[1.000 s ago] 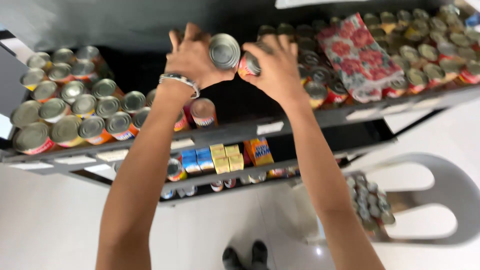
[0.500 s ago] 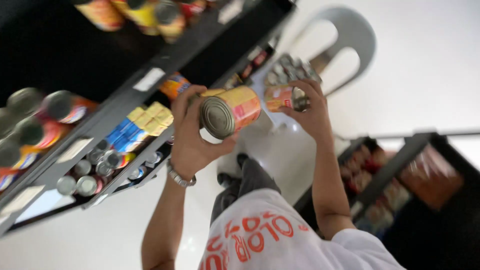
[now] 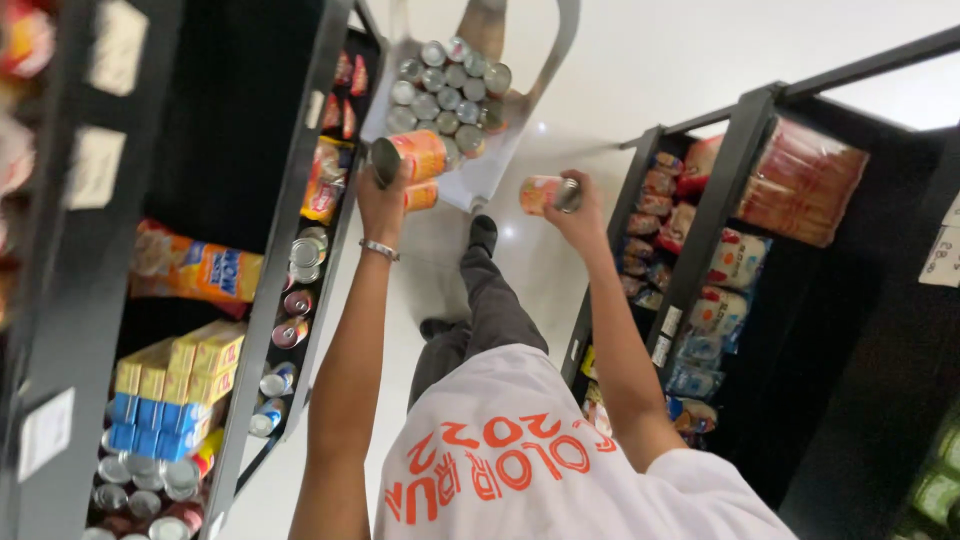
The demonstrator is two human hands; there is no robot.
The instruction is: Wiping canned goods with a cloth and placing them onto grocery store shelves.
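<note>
My left hand (image 3: 383, 203), a bracelet on its wrist, grips an orange-labelled tin can (image 3: 410, 157) lying sideways, with a second orange can (image 3: 422, 196) just under it. My right hand (image 3: 580, 212) holds a smaller orange can (image 3: 546, 194) on its side. Both hands are stretched out over the white floor, just short of a pale plastic chair (image 3: 545, 60) whose seat carries several silver-topped cans (image 3: 447, 95). My white shirt with orange lettering and dark trousers show below.
A black shelf rack (image 3: 290, 250) on the left holds cans, yellow and blue boxes and orange packets. Another black rack (image 3: 700, 250) on the right holds bagged goods. The white aisle floor (image 3: 560, 280) runs between them to the chair.
My view has swung from the can shelf down to the aisle and the chair. Both hands have carried their cans away from the shelf and now reach toward the chair.
</note>
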